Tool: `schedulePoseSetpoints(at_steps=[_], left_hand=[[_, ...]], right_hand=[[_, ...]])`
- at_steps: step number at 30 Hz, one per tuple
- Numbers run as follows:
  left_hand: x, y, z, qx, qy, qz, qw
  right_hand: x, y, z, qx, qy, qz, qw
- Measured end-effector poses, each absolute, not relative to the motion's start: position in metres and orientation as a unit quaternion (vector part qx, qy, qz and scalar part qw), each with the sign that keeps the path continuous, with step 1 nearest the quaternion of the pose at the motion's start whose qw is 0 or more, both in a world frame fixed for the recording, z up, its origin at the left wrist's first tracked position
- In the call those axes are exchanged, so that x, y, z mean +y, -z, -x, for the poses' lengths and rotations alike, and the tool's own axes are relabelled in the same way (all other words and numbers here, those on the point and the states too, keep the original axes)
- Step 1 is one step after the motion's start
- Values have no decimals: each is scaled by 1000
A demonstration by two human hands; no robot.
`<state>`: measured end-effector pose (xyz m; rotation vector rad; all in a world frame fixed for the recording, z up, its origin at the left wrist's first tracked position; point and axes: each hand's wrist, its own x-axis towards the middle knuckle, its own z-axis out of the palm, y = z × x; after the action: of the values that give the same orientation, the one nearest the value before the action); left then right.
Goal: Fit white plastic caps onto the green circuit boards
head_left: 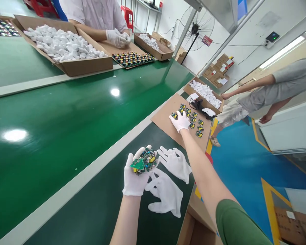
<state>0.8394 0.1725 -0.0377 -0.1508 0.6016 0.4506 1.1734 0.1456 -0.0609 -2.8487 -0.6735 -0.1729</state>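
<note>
My left hand (134,177), in a white glove, is cupped palm up around a small pile of green circuit boards (144,162). My right hand (180,121), also gloved, reaches far out to several small circuit boards (193,119) laid on a flat cardboard sheet (165,119). Its fingers are curled down onto the boards nearest it. Two spare white gloves (168,180) lie flat on the dark mat just right of my left hand.
A glossy green belt (66,112) runs to my left. A box of white parts (206,93) and a black tool (199,105) sit beyond the sheet. Across the belt a gloved person works by boxes of white parts (63,46) and a board tray (133,58). Another person stands at right.
</note>
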Motion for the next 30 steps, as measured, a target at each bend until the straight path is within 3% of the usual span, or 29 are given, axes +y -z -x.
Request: schedulePoseSetpoints(at_steps=[6,11,17,20,24,30], left_hand=[[176,37,-839,304,-225,80,922],[174,37,-841,303,-229,72,922],[172,37,-843,332,-224,31,916],[172,38,-841,319,-199,38,926],[173,40,-837,307,-178,54,933],[170,44,-834,242,-216,39,945]], right_hand=[[124,67,-1140,-274,98,948,125],[109,55,-1101,-302,106,927,196],[106,3,-969,-439,3,850,292],[109,-29,-922,-518,-72,815,248],[115,-46,-911,-530,-68,830,160],[112,-25,-905,-550,-25,818,167]])
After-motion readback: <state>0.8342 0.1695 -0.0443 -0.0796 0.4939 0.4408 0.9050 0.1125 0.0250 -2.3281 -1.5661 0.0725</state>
